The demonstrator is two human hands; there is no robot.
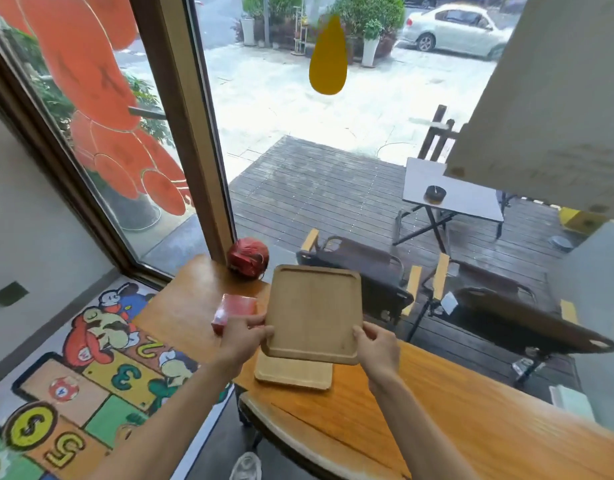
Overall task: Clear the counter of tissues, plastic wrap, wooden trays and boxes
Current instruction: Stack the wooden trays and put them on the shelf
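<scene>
On the far left, the floor (91, 368) carries a painted hopscotch of cartoon figures and numbers beside the wooden counter (437, 410). A red box (234, 311) lies on the left part of the counter, and a red ball-shaped ornament (248, 258) sits farther off, at the far corner against the window frame (191, 133). The left hand (245, 336) partly covers the red box's near end; its grip is closed on the left edge of a wooden tray (314, 313), thumb on top. That tray is raised off the counter and tilted, its far edge higher. Directly below its near edge, a second wooden tray (293, 374) lies flat on the counter, mostly hidden. The right hand (376, 346) pinches the raised tray's near right corner, its grip closed on the rim. On the far right, beyond the glass, folding chairs (361, 271) and a small table (450, 192) stand on a dark deck.
</scene>
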